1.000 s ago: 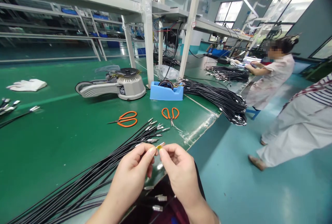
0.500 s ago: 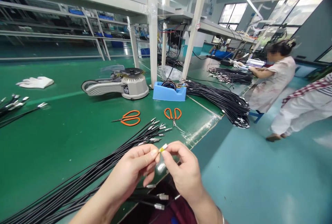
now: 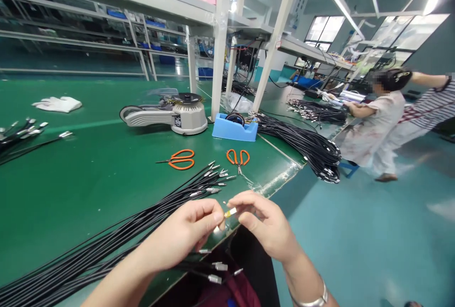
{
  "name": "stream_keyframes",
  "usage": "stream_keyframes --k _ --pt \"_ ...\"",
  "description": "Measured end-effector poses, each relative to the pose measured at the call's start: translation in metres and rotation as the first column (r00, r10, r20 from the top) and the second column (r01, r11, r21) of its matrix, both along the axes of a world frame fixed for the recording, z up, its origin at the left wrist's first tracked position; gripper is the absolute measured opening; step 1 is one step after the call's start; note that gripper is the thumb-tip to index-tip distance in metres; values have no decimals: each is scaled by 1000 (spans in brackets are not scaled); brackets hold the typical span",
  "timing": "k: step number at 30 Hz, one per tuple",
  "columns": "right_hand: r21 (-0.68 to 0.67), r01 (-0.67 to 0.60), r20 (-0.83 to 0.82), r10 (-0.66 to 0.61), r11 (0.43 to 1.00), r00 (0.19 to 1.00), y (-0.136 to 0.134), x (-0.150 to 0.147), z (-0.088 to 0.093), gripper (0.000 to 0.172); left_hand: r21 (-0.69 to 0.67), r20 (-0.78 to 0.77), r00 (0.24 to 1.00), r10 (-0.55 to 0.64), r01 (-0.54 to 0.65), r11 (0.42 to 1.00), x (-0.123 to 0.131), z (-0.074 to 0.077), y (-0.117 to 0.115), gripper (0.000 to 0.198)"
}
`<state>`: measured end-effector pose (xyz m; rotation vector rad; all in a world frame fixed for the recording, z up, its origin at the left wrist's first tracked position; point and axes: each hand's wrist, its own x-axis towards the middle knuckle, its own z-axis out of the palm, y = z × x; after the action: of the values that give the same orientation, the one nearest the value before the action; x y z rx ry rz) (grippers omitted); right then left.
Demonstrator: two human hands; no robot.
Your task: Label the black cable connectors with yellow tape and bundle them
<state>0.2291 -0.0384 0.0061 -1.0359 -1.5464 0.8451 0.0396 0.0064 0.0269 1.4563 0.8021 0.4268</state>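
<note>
Between thumb and forefinger, my left hand (image 3: 201, 221) pinches a small metal cable connector (image 3: 231, 212) with a band of yellow tape round it. The connector's silver tip points to the right. My right hand (image 3: 266, 221) is just beside it, thumb and fingers apart, with nothing seen between them. Under my left forearm runs a bundle of black cables (image 3: 152, 219) with silver connectors at their ends. More cable ends (image 3: 216, 266) hang at the table's front edge below my hands.
Two orange-handled cutters, one left (image 3: 182, 159) and one right (image 3: 238, 158), lie beyond the bundle. Behind are a grey tape dispenser (image 3: 188, 120), a blue tape holder (image 3: 234, 127) and a white glove (image 3: 59, 104). Black cables (image 3: 302, 146) overhang the table edge. Two people (image 3: 377, 117) are at the right.
My right hand has let go of the taped connector and opened, moving slightly right. My left hand still holds it. The person in stripes at the right has shifted and reaches out an arm.
</note>
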Motion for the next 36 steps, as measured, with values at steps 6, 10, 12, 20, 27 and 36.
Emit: stream_keyframes --k 6,10,12,20,27,36 --pt "-310 68 -91 -101 948 991 -6 0 1 15 292 -192 981 25 33 956 12 5 -11 28" --pt "-368 49 -127 -103 929 987 -9 2 1 18 334 -225 974 -1 78 939 17 2 -12 33" --pt "-404 -24 -172 -49 915 984 -11 4 0 21 373 -195 981 3 71 925 20 2 -12 33" --pt "-454 -92 -176 12 886 984 -18 13 -5 23 322 -218 976 -22 93 942 14 7 -16 35" --pt "-465 42 -117 -109 884 987 -18 14 -17 25 573 -417 890 185 99 814 -29 -7 -14 30" --pt "-476 84 -89 -142 876 986 -25 17 -22 27 608 -494 855 158 210 765 -51 -24 -2 27"
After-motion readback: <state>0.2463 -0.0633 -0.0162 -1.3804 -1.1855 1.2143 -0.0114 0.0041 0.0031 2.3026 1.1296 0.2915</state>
